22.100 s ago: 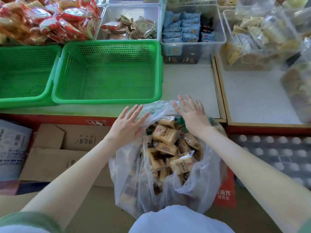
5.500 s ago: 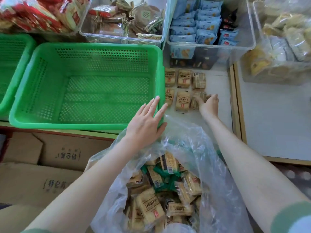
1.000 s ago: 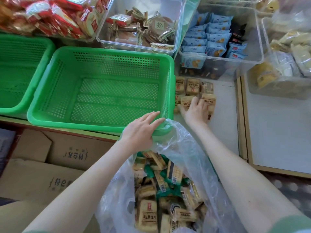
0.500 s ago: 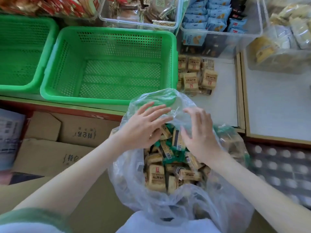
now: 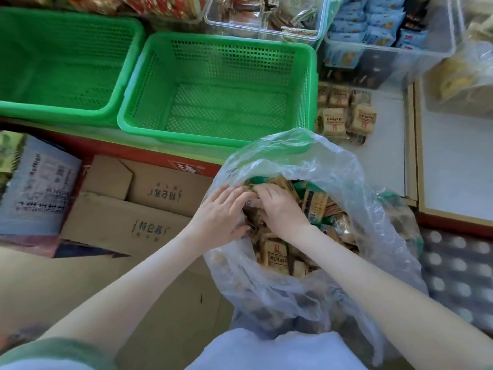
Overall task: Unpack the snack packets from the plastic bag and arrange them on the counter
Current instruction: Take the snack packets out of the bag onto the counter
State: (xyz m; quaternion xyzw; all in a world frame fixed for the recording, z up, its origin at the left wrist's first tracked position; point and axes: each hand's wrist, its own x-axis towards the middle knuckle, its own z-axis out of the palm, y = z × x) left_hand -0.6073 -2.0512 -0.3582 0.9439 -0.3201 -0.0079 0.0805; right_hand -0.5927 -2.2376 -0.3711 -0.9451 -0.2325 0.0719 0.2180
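Note:
A clear plastic bag (image 5: pixel 328 166) stands open in front of me, full of tan snack packets (image 5: pixel 274 256). Both my hands are inside its mouth, side by side. My left hand (image 5: pixel 218 217) and my right hand (image 5: pixel 280 209) have their fingers curled down around packets in the heap; the fingertips are hidden among the wrappers. On the white counter (image 5: pixel 386 145), to the right of the green basket, lies a small group of the same tan packets (image 5: pixel 344 116) in rough rows.
Two green mesh baskets (image 5: pixel 221 89) (image 5: pixel 61 62) sit on the counter's left. Clear tubs of other snacks (image 5: pixel 386 30) line the back. Cardboard boxes (image 5: pixel 133 209) lie below the counter on the left. A raised wooden-edged shelf (image 5: pixel 453 156) is at right.
My right hand came back from the packets on the counter into the bag. Both hands have moved from the bag's rim down into the heap and closed on packets.

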